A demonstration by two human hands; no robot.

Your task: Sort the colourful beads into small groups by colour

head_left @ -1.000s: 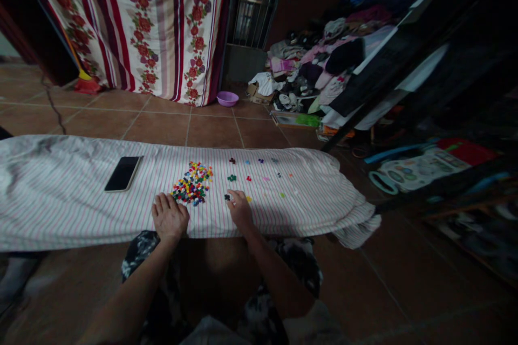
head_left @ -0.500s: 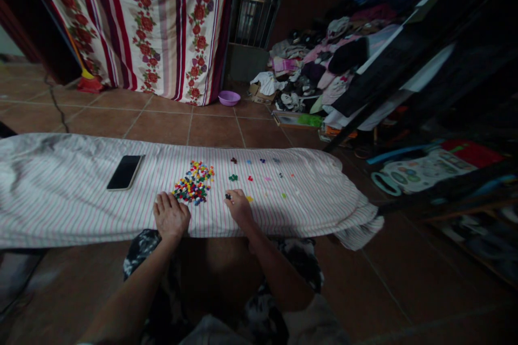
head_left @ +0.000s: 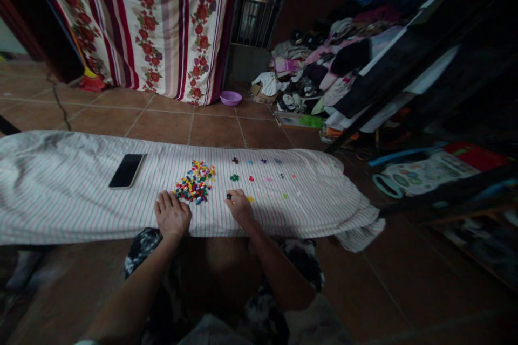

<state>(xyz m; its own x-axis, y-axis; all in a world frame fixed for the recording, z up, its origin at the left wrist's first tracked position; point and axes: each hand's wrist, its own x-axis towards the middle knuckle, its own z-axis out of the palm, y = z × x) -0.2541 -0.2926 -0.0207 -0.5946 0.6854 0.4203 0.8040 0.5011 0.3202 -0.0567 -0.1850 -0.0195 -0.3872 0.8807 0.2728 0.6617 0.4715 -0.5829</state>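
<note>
A mixed pile of small colourful beads (head_left: 196, 183) lies on a striped cloth (head_left: 81, 194). My left hand (head_left: 173, 216) rests flat at the pile's near left edge, fingers stretched out, holding nothing. To the right of the pile, my right hand (head_left: 240, 209) is low over the cloth, its thumb and fingers closed at a few black beads (head_left: 229, 196). Small single-colour groups sit beyond and beside it: green beads (head_left: 234, 178), dark brown beads (head_left: 235, 160), red beads (head_left: 251, 178) and yellow beads (head_left: 250, 199). The right palm is hidden from view.
A phone (head_left: 127, 171) lies on the cloth left of the pile. Further small groups, such as light green beads (head_left: 285, 195), are spread to the right. Past the cloth are a purple basin (head_left: 230, 98), a floral curtain (head_left: 170, 27) and heaped clothes (head_left: 315, 64).
The whole view has shifted very slightly. My left hand stays flat in place, and my right fingers remain at the black beads with barely any movement.
</note>
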